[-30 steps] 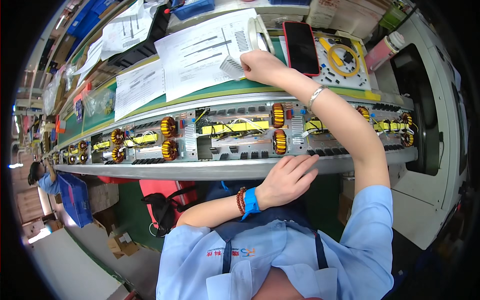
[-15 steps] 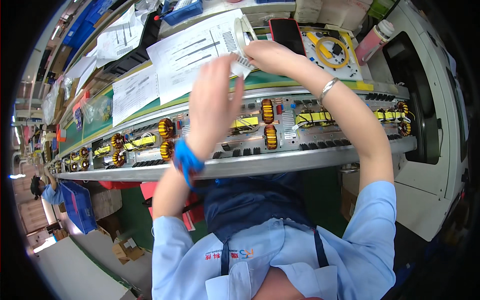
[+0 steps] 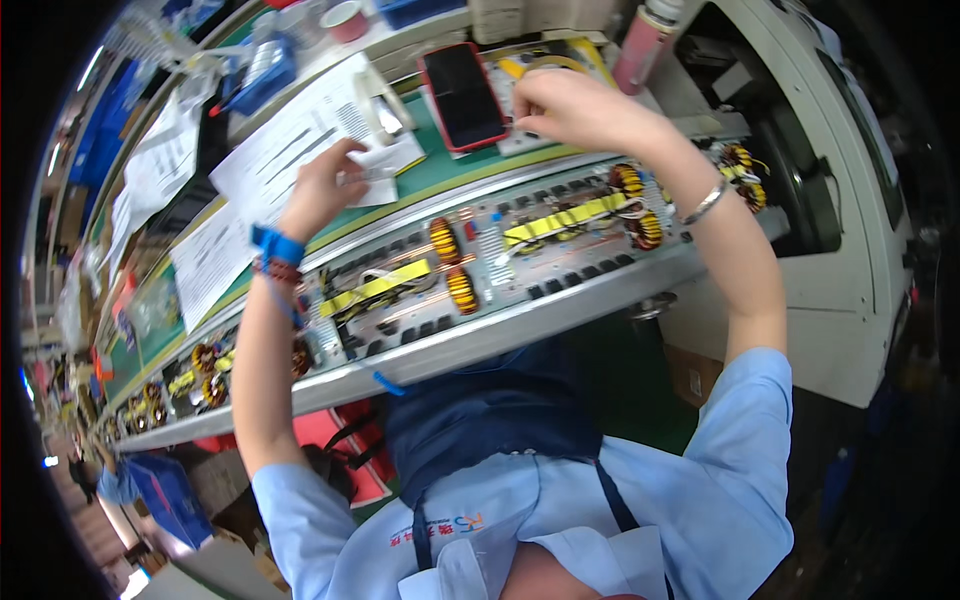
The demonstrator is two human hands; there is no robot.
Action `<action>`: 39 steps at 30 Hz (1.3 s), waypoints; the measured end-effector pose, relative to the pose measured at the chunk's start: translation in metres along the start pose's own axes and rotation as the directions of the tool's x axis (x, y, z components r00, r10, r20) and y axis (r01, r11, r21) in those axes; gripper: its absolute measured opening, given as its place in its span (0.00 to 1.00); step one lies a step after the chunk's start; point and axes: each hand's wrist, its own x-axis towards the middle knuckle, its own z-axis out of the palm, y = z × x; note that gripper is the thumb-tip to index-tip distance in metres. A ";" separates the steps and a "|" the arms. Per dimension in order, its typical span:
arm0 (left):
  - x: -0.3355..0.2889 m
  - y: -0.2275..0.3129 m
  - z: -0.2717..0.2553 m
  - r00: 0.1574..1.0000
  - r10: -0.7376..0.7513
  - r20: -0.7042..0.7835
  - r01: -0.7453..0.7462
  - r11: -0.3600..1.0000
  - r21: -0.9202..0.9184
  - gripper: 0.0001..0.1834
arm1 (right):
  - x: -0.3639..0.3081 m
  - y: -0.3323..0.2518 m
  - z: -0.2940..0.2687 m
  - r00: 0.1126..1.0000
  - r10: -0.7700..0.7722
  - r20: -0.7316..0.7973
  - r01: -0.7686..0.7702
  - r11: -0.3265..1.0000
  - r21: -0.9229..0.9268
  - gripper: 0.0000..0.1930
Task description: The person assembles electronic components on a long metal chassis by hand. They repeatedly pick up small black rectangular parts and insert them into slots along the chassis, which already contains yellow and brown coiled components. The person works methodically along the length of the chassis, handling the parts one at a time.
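Observation:
My left hand [image 3: 325, 188] is over the papers at the bench's far side, its fingers curled at a small white paper slip [image 3: 372, 180] they seem to pinch. My right hand [image 3: 565, 105] is held closed beside the red-edged phone [image 3: 464, 97], near the white tray [image 3: 528, 140]; whatever its fingertips hold is hidden. Between me and the papers runs a long circuit-board assembly [image 3: 490, 248] in a metal channel, with copper-wound ring coils [image 3: 443, 240] and yellow-wrapped parts [image 3: 565, 222]. A pale curved object [image 3: 374, 95] lies on the printed sheets [image 3: 290, 140].
A pink bottle [image 3: 645, 45] stands at the far right beside a grey machine housing [image 3: 800, 300]. Blue bins [image 3: 262, 80] and a pink cup [image 3: 345, 20] are at the back. Loose sheets hang at the left. Another person [image 3: 118, 485] is far off at the lower left.
My hands have moved apart: the left now rests over the papers, the right has shifted to the phone and tray. The view has turned, so the board slants up to the right.

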 end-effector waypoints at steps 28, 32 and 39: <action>-0.091 0.115 -0.014 0.901 0.331 -0.281 -0.219 0.906 0.363 0.19 | -0.120 0.065 0.021 0.908 0.399 0.124 -0.281 0.803 -0.526 0.07; -0.100 0.126 -0.012 0.885 0.362 -0.292 -0.239 0.893 0.381 0.20 | -0.133 0.061 0.002 0.938 0.342 -0.051 -0.334 0.858 -0.391 0.10; -0.138 0.117 0.006 0.882 0.309 -0.357 -0.250 0.947 0.202 0.20 | -0.204 0.039 -0.025 0.865 0.426 -0.265 -0.491 0.827 -0.274 0.28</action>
